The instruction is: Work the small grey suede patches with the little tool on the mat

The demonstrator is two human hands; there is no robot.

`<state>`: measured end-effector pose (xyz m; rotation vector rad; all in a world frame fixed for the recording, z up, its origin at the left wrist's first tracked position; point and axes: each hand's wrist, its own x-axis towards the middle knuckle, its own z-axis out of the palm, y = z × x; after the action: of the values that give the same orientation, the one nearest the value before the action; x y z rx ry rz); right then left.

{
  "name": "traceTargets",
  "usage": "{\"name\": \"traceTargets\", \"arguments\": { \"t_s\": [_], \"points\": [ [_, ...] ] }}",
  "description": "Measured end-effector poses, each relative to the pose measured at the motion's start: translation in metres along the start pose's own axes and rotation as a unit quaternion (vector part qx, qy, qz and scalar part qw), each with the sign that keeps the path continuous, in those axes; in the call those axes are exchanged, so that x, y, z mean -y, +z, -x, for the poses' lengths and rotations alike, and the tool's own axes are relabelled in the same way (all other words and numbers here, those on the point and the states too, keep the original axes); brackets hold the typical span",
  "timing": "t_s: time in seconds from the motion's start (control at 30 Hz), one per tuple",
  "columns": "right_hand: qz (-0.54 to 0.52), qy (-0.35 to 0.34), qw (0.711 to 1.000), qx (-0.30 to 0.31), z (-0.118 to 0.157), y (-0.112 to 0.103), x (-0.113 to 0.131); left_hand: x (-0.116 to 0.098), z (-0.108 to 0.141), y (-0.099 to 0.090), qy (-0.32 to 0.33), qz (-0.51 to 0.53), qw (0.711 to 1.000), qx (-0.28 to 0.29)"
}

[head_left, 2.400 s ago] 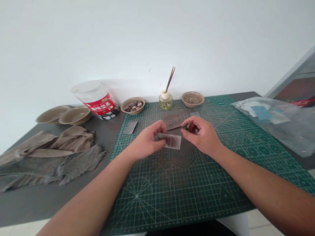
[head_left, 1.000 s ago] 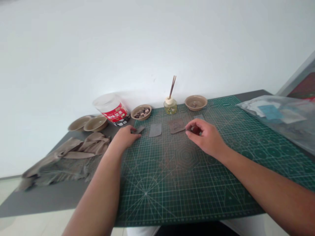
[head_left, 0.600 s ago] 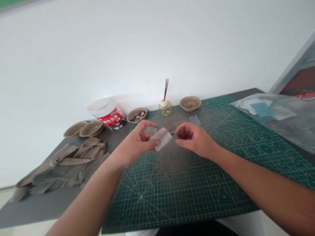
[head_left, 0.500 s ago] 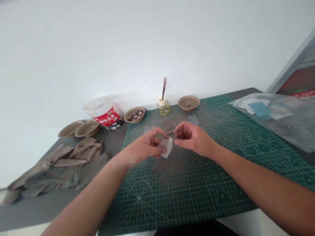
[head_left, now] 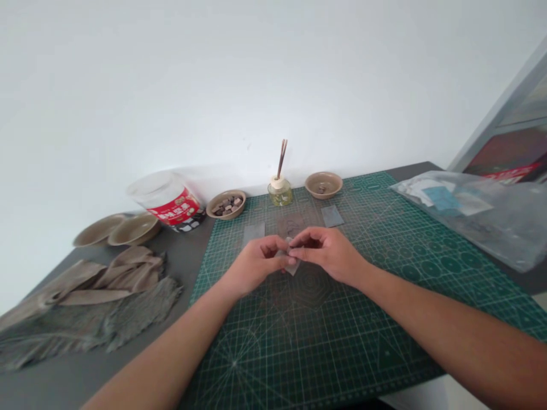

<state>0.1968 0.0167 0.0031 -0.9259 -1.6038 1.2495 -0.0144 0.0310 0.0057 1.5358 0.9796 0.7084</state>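
Observation:
Above the green cutting mat (head_left: 256, 319), my left hand (head_left: 260, 262) pinches a small whitish piece (head_left: 294, 267) that looks like thin paper or plastic film. The fingertips of my right hand (head_left: 327, 253) are closed at the top edge of the same piece, meeting those of my left hand. Most of it is hidden behind the fingers, and whether something small lies within it I cannot tell. Just beyond my hands are a brownish square sheet (head_left: 290, 222), a grey rectangle (head_left: 254, 232) on the left and another grey rectangle (head_left: 332, 216) on the right.
Along the wall stand a bowl of small stones (head_left: 226, 205), a reed diffuser (head_left: 280, 191) and a bowl (head_left: 323, 185) with a little inside. Leftward are a red-labelled tub (head_left: 171, 199), two bowls (head_left: 134, 229) and a crumpled cloth (head_left: 106, 302). A clear plastic bag (head_left: 482, 216) lies right.
My right hand has moved left to the whitish piece and closed its fingertips on it. More of the piece is now covered. The whole view has shifted slightly.

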Motion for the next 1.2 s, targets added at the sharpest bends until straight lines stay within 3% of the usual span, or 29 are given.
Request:
{"name": "traceTargets", "arguments": {
  "t_s": [0.17,0.3,0.43,0.6,0.73,1.0,1.2],
  "points": [
    [-0.025,0.009,0.999,-0.033,-0.004,0.001,-0.010,0.003,-0.001,0.000,0.028,0.078,0.996,-0.033],
    [-0.042,0.050,0.998,0.025,-0.006,0.004,-0.016,0.002,0.001,0.003,0.045,0.159,0.986,-0.023],
    [-0.041,0.058,0.996,0.054,-0.003,0.006,-0.009,0.001,0.004,0.002,0.053,0.145,0.988,-0.001],
    [-0.060,0.046,0.997,-0.027,0.001,-0.002,-0.005,0.001,0.003,-0.004,0.088,0.141,0.984,-0.057],
    [-0.091,0.030,0.995,-0.040,0.003,-0.007,-0.005,0.000,0.002,-0.005,0.084,0.134,0.986,-0.057],
    [0.107,0.000,0.993,-0.043,0.005,-0.003,0.003,0.003,0.001,0.002,0.022,0.182,0.982,-0.049],
    [0.211,-0.030,0.977,-0.025,0.007,0.006,0.003,0.002,0.001,0.006,0.047,0.146,0.988,-0.035]
  ]
}}
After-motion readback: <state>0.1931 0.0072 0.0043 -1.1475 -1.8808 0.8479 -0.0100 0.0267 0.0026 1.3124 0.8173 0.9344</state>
